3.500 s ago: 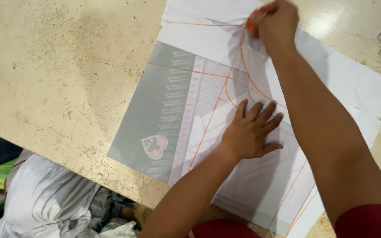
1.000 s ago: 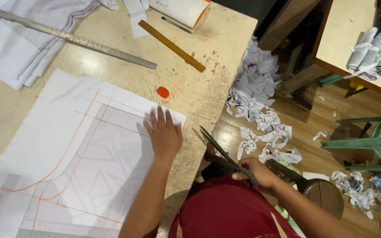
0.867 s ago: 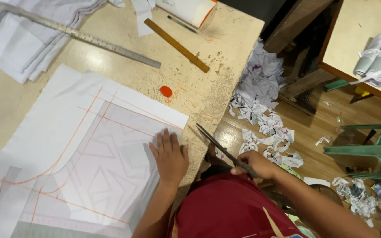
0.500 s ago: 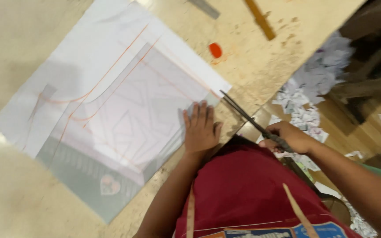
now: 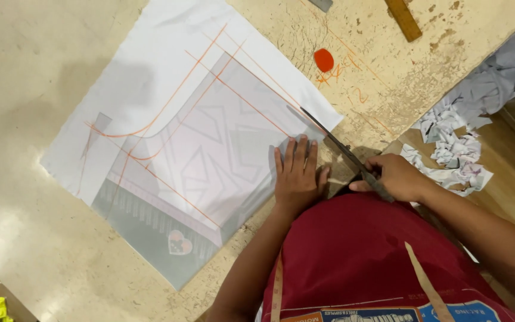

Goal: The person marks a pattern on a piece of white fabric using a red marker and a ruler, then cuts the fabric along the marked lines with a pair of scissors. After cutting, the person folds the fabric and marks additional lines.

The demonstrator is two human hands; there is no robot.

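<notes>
Left hand [image 5: 296,176] flat on marked fabric [image 5: 198,149] | right hand [image 5: 397,177] gripping scissors [image 5: 341,152] at the edge | orange lines seemingly uncut | beige counter [image 5: 25,89]

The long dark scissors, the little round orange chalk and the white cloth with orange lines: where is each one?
Long dark scissors [image 5: 335,145]: head view, middle of the blades.
Little round orange chalk [image 5: 323,60]: head view, its centre, on the table.
White cloth with orange lines [image 5: 168,89]: head view, bare upper part of the cloth.
</notes>
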